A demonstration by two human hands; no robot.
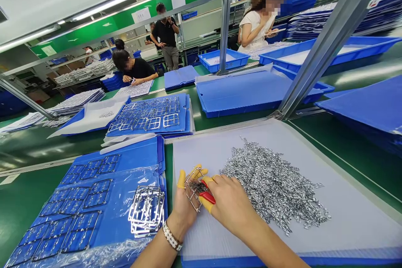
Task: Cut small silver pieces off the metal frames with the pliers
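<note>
My left hand (182, 209), with yellow finger covers and a bracelet at the wrist, is closed around a small square metal wire frame (189, 196). My right hand (230, 201), also in yellow finger covers, grips red-handled pliers (207, 197), whose jaws point into the frame. Fingers hide part of the jaws, and I cannot tell what they touch. Right of both hands lies a heap of small shiny metal pieces (266, 180) on a white sheet (213, 243). To the left, a stack of metal frames (147, 209) rests on a plastic-covered blue board.
More frames (82, 231) lie in rows on the blue board (125, 176). Beyond it, another blue board (185, 111) carries frames. A slanted metal post (314, 54) rises behind the heap. Blue trays (238, 96) line the far bench, where several people work or stand.
</note>
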